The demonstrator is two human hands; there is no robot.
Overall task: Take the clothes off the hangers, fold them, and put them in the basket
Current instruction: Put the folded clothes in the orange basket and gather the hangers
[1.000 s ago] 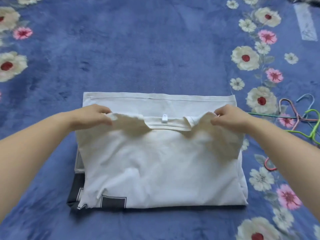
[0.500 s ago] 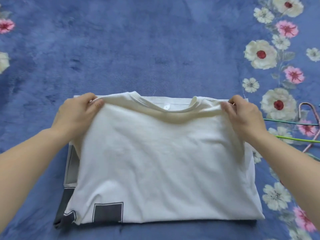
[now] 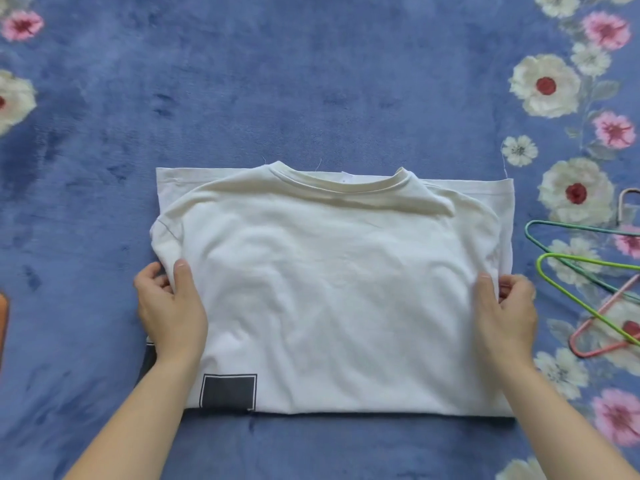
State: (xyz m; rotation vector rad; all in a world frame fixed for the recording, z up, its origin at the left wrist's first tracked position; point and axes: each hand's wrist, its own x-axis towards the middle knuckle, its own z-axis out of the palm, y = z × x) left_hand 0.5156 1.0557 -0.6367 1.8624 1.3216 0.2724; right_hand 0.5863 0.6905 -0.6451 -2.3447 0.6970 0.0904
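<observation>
Matt white cotton-like T-shirt (image 3: 332,289); plush blanket (image 3: 311,81); glossy coated hangers (image 3: 585,271).

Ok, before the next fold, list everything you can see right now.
white T-shirt: one, white with a dark square print, folded, centre of the blanket.
blanket: one, blue with flowers, under everything.
wire hangers: at least three, teal, lime green, pink, overlapping, right of the shirt.
orange-brown object: one, left edge, mostly cut off.
left hand: grips the shirt's left edge.
right hand: grips the shirt's right edge.

A home, judging by the plush blue floral blanket (image 3: 311,81) and coloured hangers (image 3: 588,271) at right.
</observation>
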